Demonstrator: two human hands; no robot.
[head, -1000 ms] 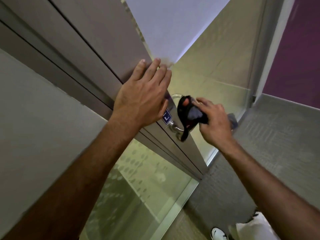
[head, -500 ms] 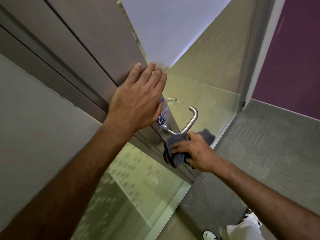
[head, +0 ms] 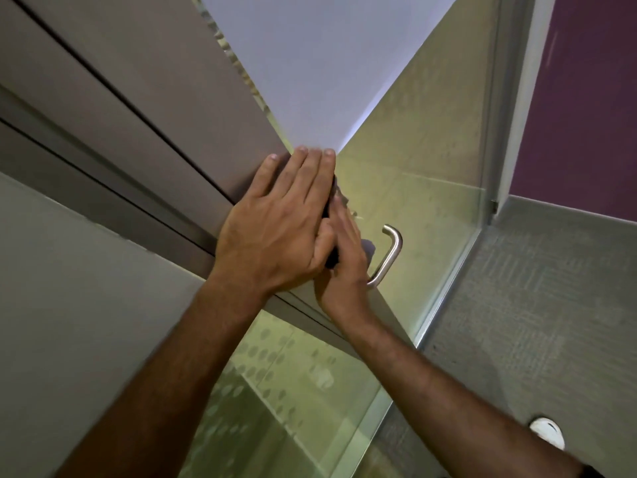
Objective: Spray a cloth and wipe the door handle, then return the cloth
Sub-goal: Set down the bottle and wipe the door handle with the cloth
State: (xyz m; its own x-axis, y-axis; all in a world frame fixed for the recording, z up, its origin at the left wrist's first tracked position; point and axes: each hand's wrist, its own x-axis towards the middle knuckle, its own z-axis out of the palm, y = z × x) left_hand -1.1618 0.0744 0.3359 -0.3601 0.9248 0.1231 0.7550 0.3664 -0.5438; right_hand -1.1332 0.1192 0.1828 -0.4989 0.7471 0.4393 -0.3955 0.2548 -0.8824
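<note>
My left hand (head: pixel 275 229) flat, fingers spread, on door edge (head: pixel 241 174). Right hand (head: pixel 344 257) beside it presses dark cloth (head: pixel 332 260), mostly hidden. Steel handle (head: pixel 391 253) bare, floor (head: pixel 534 322) beyond free.

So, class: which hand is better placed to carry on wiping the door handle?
Right hand: it has the cloth, beside the handle. Left hand lies flat on the door.

A purple wall (head: pixel 586 108) is standing at right above grey carpet (head: pixel 537 312). Frosted glass (head: pixel 427 139) with dot patterns is glowing greenish, and a pale ceiling (head: pixel 317 56) is showing overhead.
</note>
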